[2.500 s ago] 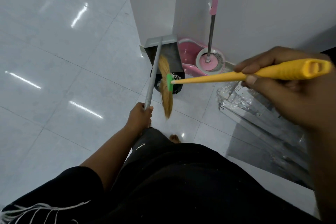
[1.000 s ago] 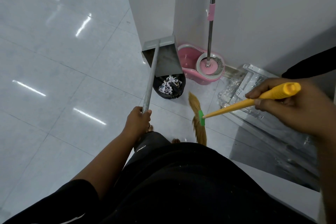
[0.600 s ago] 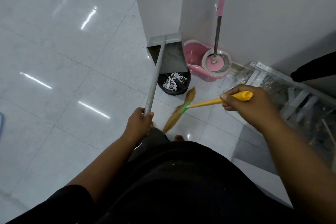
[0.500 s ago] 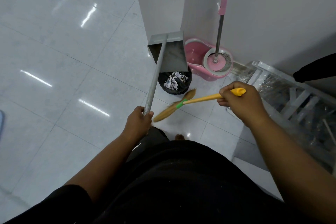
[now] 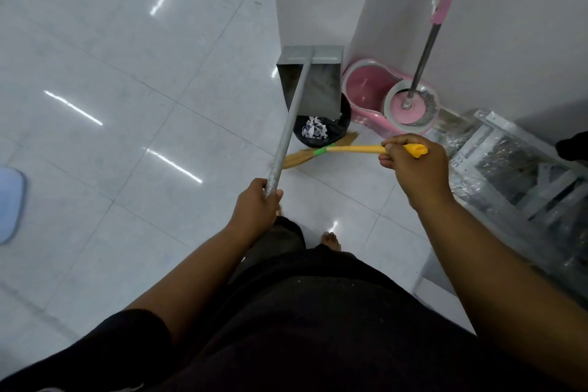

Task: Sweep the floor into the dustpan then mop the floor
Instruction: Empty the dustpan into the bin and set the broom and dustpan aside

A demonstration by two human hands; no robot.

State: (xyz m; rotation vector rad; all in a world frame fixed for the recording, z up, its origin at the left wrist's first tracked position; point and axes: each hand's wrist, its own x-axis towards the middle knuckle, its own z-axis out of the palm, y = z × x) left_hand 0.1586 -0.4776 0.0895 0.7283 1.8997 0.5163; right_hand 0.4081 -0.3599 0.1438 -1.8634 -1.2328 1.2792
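While the left grip (image 5: 254, 207) clamps the dustpan pole (image 5: 288, 134), the right grip (image 5: 413, 169) holds the broom (image 5: 353, 148) crosswise, bristles (image 5: 299, 158) leftward.

In view are one dustpan (image 5: 321, 89), one broom (image 5: 353, 148), one mop (image 5: 410, 106), one pink bucket (image 5: 362, 89), one black bin (image 5: 332, 132), one plastic-wrapped metal frame (image 5: 509, 165), one pale blue object (image 5: 9, 204) at the left edge, and one bare foot (image 5: 331, 240).

Cool, even indoor light fills the scene. The glossy white floor (image 5: 111, 143) mirrors overhead lamps as bright streaks of glare. The wall (image 5: 525, 25) behind the mop handle (image 5: 429, 38) lies in soft grey shadow. Tile seams bow towards the frame's edges. The broom bristles (image 5: 299, 157) look slightly smeared, and the black clothing (image 5: 318, 328) loses detail.
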